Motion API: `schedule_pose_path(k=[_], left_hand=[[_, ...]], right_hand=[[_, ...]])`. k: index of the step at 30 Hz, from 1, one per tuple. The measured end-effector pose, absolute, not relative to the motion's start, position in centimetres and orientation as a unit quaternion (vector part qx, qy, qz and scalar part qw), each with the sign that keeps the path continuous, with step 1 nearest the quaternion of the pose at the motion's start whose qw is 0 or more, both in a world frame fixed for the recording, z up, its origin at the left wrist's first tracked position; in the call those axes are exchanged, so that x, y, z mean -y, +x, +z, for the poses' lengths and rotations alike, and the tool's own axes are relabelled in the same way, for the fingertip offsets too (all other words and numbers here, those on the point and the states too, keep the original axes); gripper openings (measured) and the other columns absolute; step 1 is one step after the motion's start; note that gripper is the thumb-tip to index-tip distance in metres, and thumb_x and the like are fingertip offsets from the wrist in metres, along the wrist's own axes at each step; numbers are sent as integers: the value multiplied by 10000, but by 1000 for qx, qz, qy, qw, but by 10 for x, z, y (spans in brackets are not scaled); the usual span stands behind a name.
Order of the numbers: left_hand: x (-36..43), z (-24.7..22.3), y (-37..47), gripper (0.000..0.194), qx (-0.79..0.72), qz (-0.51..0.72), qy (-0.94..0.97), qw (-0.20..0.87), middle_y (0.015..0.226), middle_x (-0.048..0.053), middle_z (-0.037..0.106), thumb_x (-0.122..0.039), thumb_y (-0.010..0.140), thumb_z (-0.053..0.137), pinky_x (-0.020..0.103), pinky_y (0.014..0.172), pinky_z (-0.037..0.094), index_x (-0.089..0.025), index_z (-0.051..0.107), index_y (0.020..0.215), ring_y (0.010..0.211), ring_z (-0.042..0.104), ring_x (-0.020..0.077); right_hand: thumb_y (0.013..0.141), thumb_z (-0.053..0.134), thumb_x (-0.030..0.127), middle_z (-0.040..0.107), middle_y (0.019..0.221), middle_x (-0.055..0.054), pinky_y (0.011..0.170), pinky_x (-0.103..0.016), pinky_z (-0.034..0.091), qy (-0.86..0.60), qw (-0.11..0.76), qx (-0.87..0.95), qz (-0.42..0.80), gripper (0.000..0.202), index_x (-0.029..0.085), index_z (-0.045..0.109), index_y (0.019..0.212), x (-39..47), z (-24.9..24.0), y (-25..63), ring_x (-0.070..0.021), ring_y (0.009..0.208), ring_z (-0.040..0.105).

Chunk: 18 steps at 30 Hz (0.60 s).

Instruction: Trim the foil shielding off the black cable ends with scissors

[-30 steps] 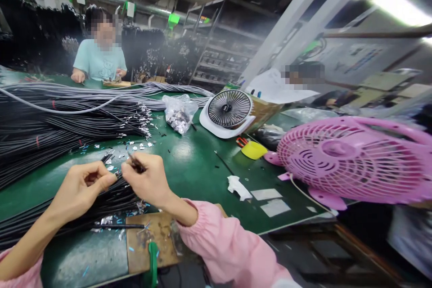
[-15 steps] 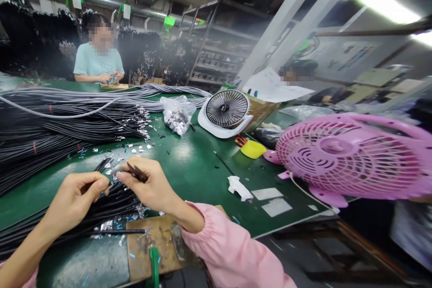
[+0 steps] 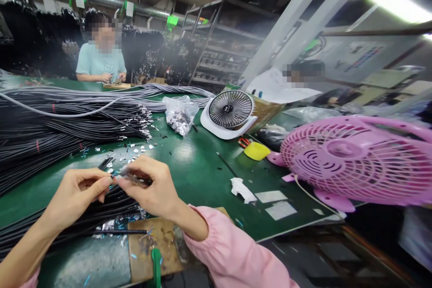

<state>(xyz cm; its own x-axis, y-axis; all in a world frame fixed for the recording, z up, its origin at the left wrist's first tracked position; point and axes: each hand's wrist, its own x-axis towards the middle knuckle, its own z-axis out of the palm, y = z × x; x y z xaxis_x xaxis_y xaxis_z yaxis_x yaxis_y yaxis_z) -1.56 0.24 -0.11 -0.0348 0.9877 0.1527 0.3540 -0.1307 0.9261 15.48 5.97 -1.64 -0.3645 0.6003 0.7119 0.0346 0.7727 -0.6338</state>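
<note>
My left hand (image 3: 79, 193) is closed in a pinch on the end of a thin black cable (image 3: 112, 178), mostly hidden by the fingers. Almost touching it, my right hand (image 3: 153, 186) has thumb and forefinger pressed together at the cable's tip. Within the right palm lies a small dark metal tool (image 3: 140, 177), blurred; its kind is hard to make out. Under both hands runs a bundle of black cables (image 3: 101, 209) with stripped ends. One black cable (image 3: 130, 231) lies across a worn wooden block (image 3: 141, 258) bearing a green handle (image 3: 156, 263).
Large bundles of black cables (image 3: 67, 128) and grey cables (image 3: 141, 92) cover the left. Behind my hands are foil scraps (image 3: 136, 150) and a plastic bag (image 3: 181, 114). A small white fan (image 3: 231, 109) and pink fan (image 3: 347, 157) stand rightward. A co-worker (image 3: 101, 60) sits opposite.
My right hand has closed in on the left, so the fingertips now nearly meet at the cable end. The tool in the right hand has turned and blurred. The whole view has shifted slightly.
</note>
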Motion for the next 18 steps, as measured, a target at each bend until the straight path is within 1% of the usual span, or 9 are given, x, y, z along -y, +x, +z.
schedule_pose_path(k=[2, 5, 8, 11, 14, 18], left_hand=[[-1, -1, -17, 349, -555, 459, 597, 353, 422, -24, 508, -485, 700, 657, 196, 406, 347, -184, 648, 522, 411, 424, 95], [0, -1, -18, 346, -556, 461, 592, 359, 426, -31, 488, -495, 709, 653, 189, 379, 289, -172, 707, 595, 403, 366, 81], [0, 0, -17, 352, -553, 456, 596, 361, 425, -34, 475, -493, 706, 654, 185, 375, 273, -172, 694, 569, 410, 351, 78], [-1, 1, -15, 351, -549, 455, 601, 362, 433, -28, 491, -475, 706, 648, 184, 376, 286, -174, 671, 529, 416, 363, 80], [-1, 0, -13, 332, -547, 455, 603, 361, 436, -25, 505, -462, 704, 644, 184, 374, 289, -175, 683, 542, 414, 371, 82], [-1, -1, -12, 328, -551, 457, 602, 354, 434, -22, 516, -461, 703, 642, 184, 369, 292, -176, 691, 548, 409, 376, 84]], right_hand=[[798, 623, 146, 649, 672, -29, 524, -231, 464, -174, 531, 784, 271, 70, 145, 683, 762, -60, -18, 155, -115, 568, 558], [791, 585, 99, 666, 685, -37, 544, -240, 491, -166, 537, 785, 261, 128, 144, 704, 805, -61, -20, 155, -125, 593, 587], [791, 612, 106, 683, 701, -39, 553, -247, 505, -161, 537, 791, 246, 118, 154, 713, 830, -63, -23, 156, -129, 598, 594], [822, 610, 128, 690, 693, -51, 553, -250, 505, -151, 534, 798, 236, 102, 152, 707, 804, -63, -24, 156, -132, 595, 596], [836, 606, 143, 689, 684, -57, 558, -257, 508, -159, 526, 803, 230, 108, 152, 701, 784, -64, -25, 157, -136, 593, 597], [822, 611, 148, 703, 726, -62, 573, -265, 520, -158, 519, 810, 225, 100, 160, 710, 823, -64, -27, 157, -139, 603, 608]])
